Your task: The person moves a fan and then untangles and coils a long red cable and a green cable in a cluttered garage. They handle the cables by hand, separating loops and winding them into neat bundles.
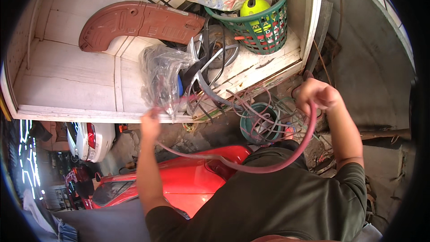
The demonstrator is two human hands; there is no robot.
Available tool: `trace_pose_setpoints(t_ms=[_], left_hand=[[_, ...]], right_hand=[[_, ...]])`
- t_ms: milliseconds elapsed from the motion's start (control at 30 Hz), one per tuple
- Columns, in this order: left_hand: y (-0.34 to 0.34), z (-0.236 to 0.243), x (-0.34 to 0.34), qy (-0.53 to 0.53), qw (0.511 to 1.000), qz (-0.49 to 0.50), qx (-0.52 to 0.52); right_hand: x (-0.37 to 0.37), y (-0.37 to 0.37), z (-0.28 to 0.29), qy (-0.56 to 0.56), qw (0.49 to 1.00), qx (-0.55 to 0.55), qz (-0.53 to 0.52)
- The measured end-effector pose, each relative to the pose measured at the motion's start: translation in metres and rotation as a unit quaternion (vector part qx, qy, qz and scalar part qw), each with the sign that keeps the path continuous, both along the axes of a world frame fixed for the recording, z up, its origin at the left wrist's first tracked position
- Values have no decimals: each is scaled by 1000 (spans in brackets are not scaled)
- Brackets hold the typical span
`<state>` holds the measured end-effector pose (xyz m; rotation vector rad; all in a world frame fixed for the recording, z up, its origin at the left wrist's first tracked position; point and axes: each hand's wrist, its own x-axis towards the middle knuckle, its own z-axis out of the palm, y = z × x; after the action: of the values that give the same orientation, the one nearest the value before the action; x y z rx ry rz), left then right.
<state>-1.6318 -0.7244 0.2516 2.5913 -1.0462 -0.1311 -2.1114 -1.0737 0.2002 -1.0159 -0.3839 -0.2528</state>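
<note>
A reddish hose (pixel 268 169) held in a deep, sagging curve

The right hand (pixel 318 95), right of centre in the frame, is closed in a fist around the hose. The left hand (pixel 150 126), left of centre, seems closed on it too, though blur hides the exact fingers. Between them the hose dips low across the dark shirt (pixel 277 201); another stretch runs from the left hand rightward, in front of the clear plastic bag (pixel 159 69).

The step in hand looks like gathering or straightening the hose. The next move seems to call for firm hold at both ends and slack taken up evenly, so that the curve does not kink.

Near the centre, thin tangled loops (pixel 264 121) spread over and around a green bucket (pixel 246 127); whether they join the hose I cannot tell. They look the likeliest snag, along with the grey metal frame (pixel 200 74) beside the bag.

Farther out, a white shelf (pixel 67 80) fills the upper left, bearing a brown curved panel (pixel 139 22) and, toward upper centre, a green basket (pixel 280 27) with a yellow ball-like thing (pixel 254 6). A red car (pixel 188 179) sits lower left of centre, limiting room below the left hand.
</note>
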Motion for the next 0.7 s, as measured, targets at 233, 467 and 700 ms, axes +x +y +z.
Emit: trace_pose_setpoints(t_ms=[233, 467, 700], left_hand=[[67, 185, 137, -388, 882, 147, -224], [-31, 177, -18, 125, 882, 47, -452], [-100, -65, -218, 508, 760, 116, -388]], right_hand=[[-41, 29, 9, 368, 732, -466, 334], [-22, 2, -161, 597, 454, -565, -344], [149, 19, -93, 340, 616, 95, -704]])
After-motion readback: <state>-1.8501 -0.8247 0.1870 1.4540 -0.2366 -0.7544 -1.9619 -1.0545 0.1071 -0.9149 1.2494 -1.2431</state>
